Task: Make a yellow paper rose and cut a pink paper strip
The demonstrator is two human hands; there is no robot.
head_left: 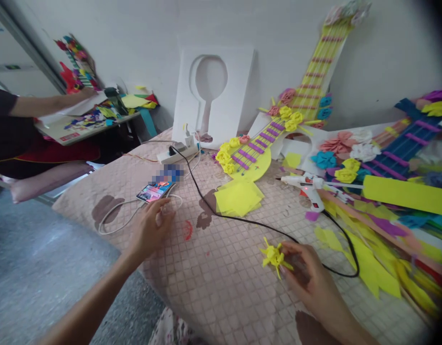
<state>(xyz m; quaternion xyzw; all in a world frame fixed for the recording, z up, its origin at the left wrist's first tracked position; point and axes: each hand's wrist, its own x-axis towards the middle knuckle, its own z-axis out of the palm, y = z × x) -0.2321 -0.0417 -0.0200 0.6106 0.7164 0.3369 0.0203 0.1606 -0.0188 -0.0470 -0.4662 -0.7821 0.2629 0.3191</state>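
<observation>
**On a pink quilted cover, two hands among paper crafts**

Across the pink quilted fabric cover [214,287], stitched in small squares and marked with brown blotches and a red smear, craft scraps lie scattered. Grey speckled floor [27,268] shows at the left and a plain white wall stands behind. The left hand [152,227] rests on the cover with fingers loosely bent, holding nothing. Its fingertips are at the near end of a slim smartphone with a lit screen [154,191], whose white cable loops beside it. The right hand [310,278] pinches a small yellow spiky paper flower [273,256] between thumb and fingertips. The flower is low over the cover toward its near edge, just beside a thin black cable [242,220]. That cable sweeps in a wide loop from a white power strip [178,153] toward a white glue gun [307,183] resting on the cover. Near the gun lie a stack of flat yellow foam sheets [238,196] and a yellow foam guitar with purple frets and rolled flowers [260,163], its neck leaning on the wall. A white foam board with a round-headed cut-out [238,96] stands behind. At the right, a blue guitar shape [411,139] and heaps of coloured strips are blurred and cut off by the frame edge. At the far left, another person's arm [44,103] reaches over a low table [63,134]. Part of the phone is pixelated, and what its screen shows cannot be made out
</observation>
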